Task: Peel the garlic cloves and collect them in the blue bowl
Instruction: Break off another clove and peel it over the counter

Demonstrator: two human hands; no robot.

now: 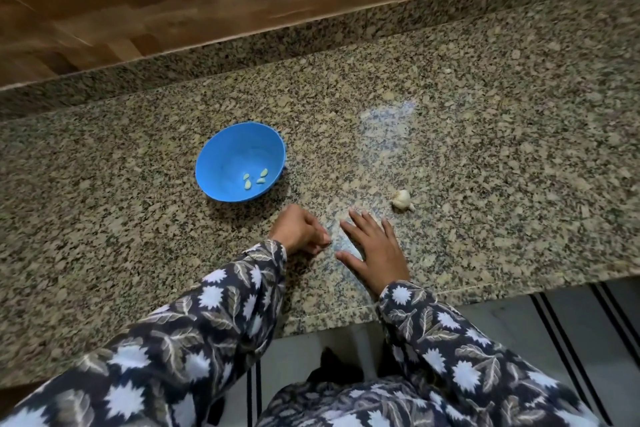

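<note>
Looking down from the head view, I am seeing the left hand (300, 230) resting curled beside the blue bowl (218, 152), where four peeled cloves (255, 179) are lying. I cannot tell whether it is pinching anything. The right hand (375, 246) is lying flat with fingers spread near the worktop's (485, 149) front edge, likely readying for the garlic bulb (401, 199) just beyond.

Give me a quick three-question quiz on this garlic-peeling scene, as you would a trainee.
1. Where are the peeled cloves? A) in the blue bowl B) on a plate C) in a pan
2. True or false: the garlic bulb lies on the counter, outside the bowl.
3. Fill in: the ____ hand has its fingers curled, while the other is spread open.

Key: 1 A. 2 True. 3 Left: the left hand is curled and the right hand is spread open.
</note>
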